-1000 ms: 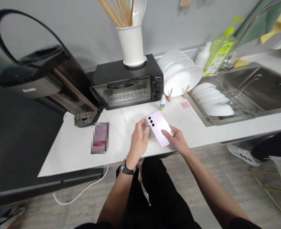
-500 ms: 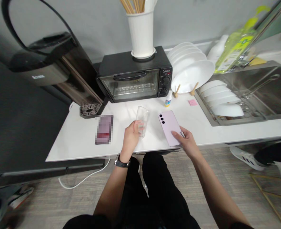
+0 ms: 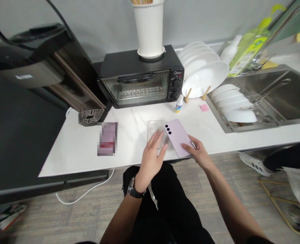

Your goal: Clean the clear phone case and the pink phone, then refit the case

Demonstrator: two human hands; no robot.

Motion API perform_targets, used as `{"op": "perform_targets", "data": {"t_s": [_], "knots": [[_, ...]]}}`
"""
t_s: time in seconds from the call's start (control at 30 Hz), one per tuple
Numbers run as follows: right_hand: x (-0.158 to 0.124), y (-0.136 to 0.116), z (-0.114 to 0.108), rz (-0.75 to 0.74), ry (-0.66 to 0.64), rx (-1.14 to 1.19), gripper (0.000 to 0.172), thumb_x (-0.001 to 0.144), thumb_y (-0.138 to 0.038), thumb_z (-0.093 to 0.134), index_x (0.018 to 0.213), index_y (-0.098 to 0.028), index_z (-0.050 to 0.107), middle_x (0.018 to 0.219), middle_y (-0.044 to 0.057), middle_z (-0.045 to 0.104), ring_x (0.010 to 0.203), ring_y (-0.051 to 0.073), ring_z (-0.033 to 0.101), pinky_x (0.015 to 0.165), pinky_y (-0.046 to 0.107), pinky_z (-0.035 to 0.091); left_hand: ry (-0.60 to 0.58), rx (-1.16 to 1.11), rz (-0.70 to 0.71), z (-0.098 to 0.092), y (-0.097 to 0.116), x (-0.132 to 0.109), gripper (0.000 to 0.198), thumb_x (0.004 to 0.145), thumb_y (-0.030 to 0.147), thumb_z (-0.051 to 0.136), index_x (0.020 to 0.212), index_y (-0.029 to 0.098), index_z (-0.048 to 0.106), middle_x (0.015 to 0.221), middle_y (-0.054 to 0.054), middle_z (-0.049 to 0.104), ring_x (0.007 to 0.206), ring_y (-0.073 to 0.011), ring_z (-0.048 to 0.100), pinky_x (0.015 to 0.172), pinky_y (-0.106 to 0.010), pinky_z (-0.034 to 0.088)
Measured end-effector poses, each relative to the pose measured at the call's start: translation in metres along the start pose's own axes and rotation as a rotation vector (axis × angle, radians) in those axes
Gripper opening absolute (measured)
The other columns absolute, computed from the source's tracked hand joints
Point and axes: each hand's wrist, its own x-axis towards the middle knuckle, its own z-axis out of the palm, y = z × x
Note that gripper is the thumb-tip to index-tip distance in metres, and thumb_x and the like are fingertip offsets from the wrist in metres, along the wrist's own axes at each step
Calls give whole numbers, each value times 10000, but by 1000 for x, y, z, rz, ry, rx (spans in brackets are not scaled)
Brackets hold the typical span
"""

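A light purple phone point(image 3: 177, 137), camera side up, is gripped at its lower right corner by my right hand point(image 3: 198, 150). To its left a clear phone case point(image 3: 153, 126) lies on the white counter point(image 3: 132, 135). My left hand point(image 3: 152, 159), with a watch on the wrist, is over the lower part of the case, its fingers apart and holding nothing. Farther left on the counter is a blurred purple item point(image 3: 108, 138).
Behind stand a toaster oven point(image 3: 139, 88) topped by a white utensil holder point(image 3: 150, 30), a drink machine point(image 3: 76, 81), a small bottle point(image 3: 179, 104), and white plates point(image 3: 206, 78). A sink point(image 3: 279, 98) is at right. A person's shoe point(image 3: 255, 163) shows below.
My left hand has let go of the clear case, which now lies flat on the counter, and has moved right toward the phone. My right hand still holds the phone.
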Motion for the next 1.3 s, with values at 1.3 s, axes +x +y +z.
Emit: {"op": "perform_targets", "data": {"t_s": [1.3], "knots": [[16, -30, 69, -498, -196, -1282, 584, 645, -514, 380, 1156, -292, 208, 1157, -13, 335, 806, 213, 496, 640, 323, 406, 20, 339, -71, -13, -47, -15, 617, 656, 280, 465, 1182, 214, 149, 1182, -46, 282, 1131, -220, 92, 920, -428, 154]]}}
